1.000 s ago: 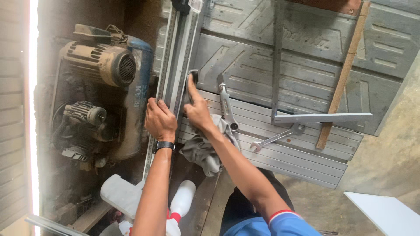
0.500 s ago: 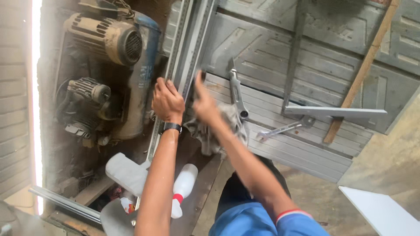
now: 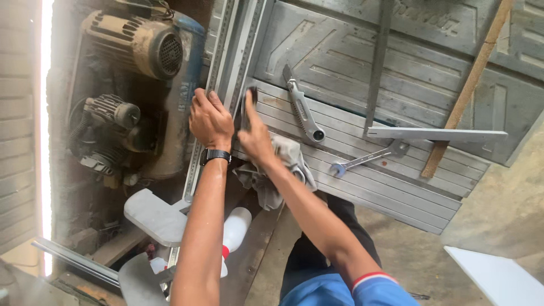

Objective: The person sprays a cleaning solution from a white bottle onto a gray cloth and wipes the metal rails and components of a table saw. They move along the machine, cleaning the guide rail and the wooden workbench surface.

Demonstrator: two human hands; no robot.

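Grey crumpled rag (image 3: 277,170) lies mid-frame under the right wrist. Left hand (image 3: 211,120) presses, fingers curled, on the long aluminium rail (image 3: 226,68); right hand (image 3: 252,127) grips a dark flat tool (image 3: 247,107) against it. Likely scraping; steady pressure needed. Silver wrench (image 3: 362,161) sits right, dusty compressor motor (image 3: 139,42) upper left.

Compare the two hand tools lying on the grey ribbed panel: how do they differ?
The adjustable wrench is thick and broad-handled; the slim spanner is thin and narrow. The adjustable wrench lies steeply, close to the right hand; the slim spanner lies nearly flat, farther away, its far end tucked under the metal bar. Both are bare grey metal, resting untouched on the panel.
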